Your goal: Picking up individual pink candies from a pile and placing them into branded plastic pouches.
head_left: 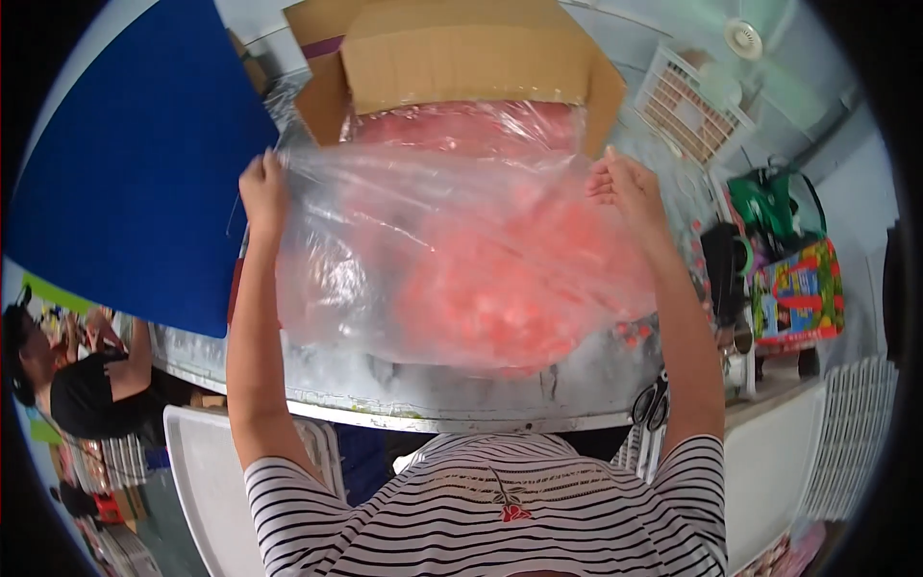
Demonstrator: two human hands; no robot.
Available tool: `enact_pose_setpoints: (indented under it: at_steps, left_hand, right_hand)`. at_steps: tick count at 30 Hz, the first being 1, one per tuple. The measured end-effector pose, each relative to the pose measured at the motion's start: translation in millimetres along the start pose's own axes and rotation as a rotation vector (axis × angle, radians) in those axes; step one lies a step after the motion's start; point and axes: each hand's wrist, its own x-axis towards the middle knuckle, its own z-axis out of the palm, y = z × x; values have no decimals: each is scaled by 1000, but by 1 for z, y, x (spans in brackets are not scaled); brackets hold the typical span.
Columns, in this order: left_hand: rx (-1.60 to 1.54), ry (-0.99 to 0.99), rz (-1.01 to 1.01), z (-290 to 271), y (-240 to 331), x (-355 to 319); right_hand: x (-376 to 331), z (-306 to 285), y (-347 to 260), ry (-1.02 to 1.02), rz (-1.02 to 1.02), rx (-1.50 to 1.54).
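A large clear plastic bag (336, 231) is stretched wide above the worktable (327, 380) between my two hands. My left hand (262, 192) is closed on its upper left corner, and my right hand (625, 188) grips the upper right edge. Through the film shows a blurred heap of small coral-red pieces (490, 288); whether they lie in the bag or under it I cannot tell. Some loose red pieces (633, 334) are on the table near my right forearm. Just beyond the bag, an open cardboard box (461, 58) holds pinkish-red contents wrapped in clear film (471, 123).
A tall blue panel (144, 163) stands at the left; another person (91, 394) is beyond it. Black-handled scissors (652, 402) lie at the table's front right edge. A white plastic basket (687, 106) sits far right, near a green bag (769, 204) and a colourful bag (798, 293).
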Motion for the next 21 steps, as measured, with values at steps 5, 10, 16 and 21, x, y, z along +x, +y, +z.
enact_pose_setpoints:
  at_steps: [5, 10, 16, 21]
  left_hand:
    - [456, -310, -84, -20, -58, -51]
    - [443, -203, 575, 1, 86, -99]
    - [-48, -816, 875, 57, 183, -252]
    - [111, -734, 1050, 121, 149, -301]
  right_hand:
    - [-46, -60, 35, 182, -104, -240]
    - [-129, -82, 58, 57, -67, -847]
    - [-148, -130, 177, 479, -260, -1183]
    - [-120, -141, 175, 436, -22, -902]
